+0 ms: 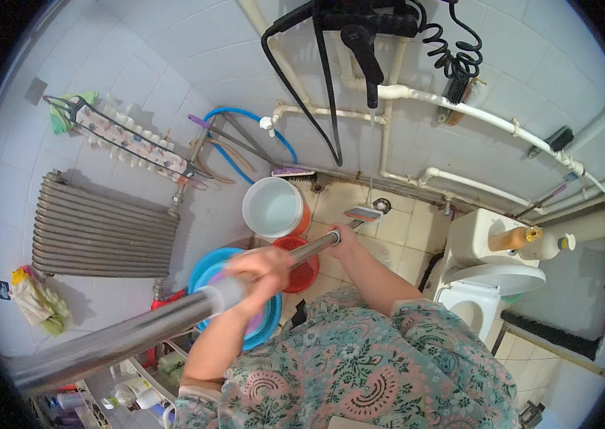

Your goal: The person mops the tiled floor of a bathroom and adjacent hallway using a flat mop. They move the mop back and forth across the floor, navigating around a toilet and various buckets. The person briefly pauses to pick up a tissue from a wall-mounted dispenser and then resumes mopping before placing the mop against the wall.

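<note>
A long metal-handled mop [308, 249] slants from the lower left towards the floor in the middle. My left hand [259, 275] is closed round the upper handle by a pale collar, slightly blurred. Lower down, my right hand [345, 242] wraps the handle just above the head. The small flat mop head [364, 213], pale with an orange edge, is beside the round floor drain [382, 205]. Down from the black faucet [372, 89] on the wall, a thin stream of water falls towards the mop head.
A white bucket [249, 211], a red basin [309, 277] and blue basins [271, 330] stand left of the mop. The toilet [460, 294] is on the right, with bottles [510, 239] on its tank. A radiator [102, 229] hangs on the left wall; a shelf rack [105, 411] is below.
</note>
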A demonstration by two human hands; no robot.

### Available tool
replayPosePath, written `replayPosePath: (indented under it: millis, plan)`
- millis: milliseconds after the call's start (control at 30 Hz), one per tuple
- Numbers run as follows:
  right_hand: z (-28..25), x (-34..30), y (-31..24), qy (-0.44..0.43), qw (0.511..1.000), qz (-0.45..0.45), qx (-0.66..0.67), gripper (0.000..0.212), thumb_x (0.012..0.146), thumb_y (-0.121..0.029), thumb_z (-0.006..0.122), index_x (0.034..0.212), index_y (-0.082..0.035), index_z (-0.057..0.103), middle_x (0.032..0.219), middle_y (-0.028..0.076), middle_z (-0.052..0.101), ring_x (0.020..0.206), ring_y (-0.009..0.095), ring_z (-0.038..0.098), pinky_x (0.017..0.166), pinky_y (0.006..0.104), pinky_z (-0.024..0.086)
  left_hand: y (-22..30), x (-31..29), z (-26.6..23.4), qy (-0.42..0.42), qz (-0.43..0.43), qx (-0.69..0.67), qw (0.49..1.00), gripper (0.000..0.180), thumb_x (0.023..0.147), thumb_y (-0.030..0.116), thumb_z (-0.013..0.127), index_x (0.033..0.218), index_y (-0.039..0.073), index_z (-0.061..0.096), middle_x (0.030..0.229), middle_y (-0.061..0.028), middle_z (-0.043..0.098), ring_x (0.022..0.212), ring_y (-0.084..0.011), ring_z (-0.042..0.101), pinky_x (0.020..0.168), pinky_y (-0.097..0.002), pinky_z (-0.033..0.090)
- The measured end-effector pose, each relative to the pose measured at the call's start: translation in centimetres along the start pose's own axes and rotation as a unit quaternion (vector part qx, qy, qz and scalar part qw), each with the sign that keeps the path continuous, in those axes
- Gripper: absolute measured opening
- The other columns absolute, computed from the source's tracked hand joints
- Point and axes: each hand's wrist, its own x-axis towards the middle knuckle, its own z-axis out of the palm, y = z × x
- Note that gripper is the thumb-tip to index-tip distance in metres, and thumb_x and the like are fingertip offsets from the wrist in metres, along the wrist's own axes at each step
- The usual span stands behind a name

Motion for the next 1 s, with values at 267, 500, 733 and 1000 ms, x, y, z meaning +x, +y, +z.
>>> replayPosePath:
  millis: [267,500,733,1000]
  plan:
    - [1.4,-1.2,-1.7,0.001,0.999,-0.007,0.032,0.01,0.076,-0.009,0.049,0.068,-0.007,0.043,0.058,0.004,0.045,0.051,0.017,0.046,0.047,0.0283,0.044,12.9,-0.3,0.4,0.029,0.145,-0.048,0.988,0.036,0.082,0.028,0.061,0.056,0.015,0.04,0.043,0.0062,0.044,0.037,-0.0081,0.046,0.054,-0.0274,0.045]
    - [5.7,-6.2,1.9,0.018,0.999,-0.018,-0.029,0.009,0.076,-0.011,0.049,0.071,-0.008,0.043,0.061,0.005,0.047,0.053,0.018,0.047,0.048,0.0305,0.042,1.5,-1.2,-1.7,-0.038,0.092,0.057,0.993,0.024,0.078,0.014,0.061,0.063,0.011,0.042,0.068,-0.0037,0.055,0.064,-0.0192,0.055,0.097,-0.0478,0.026]
    - [7.3,-10.7,3.7,-0.058,0.994,0.047,-0.076,0.02,0.084,-0.014,0.041,0.1,-0.002,0.046,0.09,0.012,0.052,0.085,0.023,0.053,0.074,0.0372,0.047,-6.5,-2.0,-0.3,-0.051,-0.03,0.31,0.949,0.037,0.07,0.009,0.063,0.106,0.011,0.059,0.125,-0.0093,0.044,0.12,-0.0273,0.037,0.104,-0.0491,0.013]
    - [6.2,-10.6,3.8,-0.217,0.972,0.081,0.036,0.03,0.087,-0.016,0.037,0.112,0.0,0.042,0.107,0.014,0.049,0.099,0.025,0.051,0.087,0.041,0.044,-8.5,-1.2,1.0,-0.059,-0.06,0.291,0.953,0.042,0.069,0.014,0.067,0.11,0.009,0.058,0.124,-0.0097,0.045,0.12,-0.025,0.037,0.104,-0.0462,0.014]
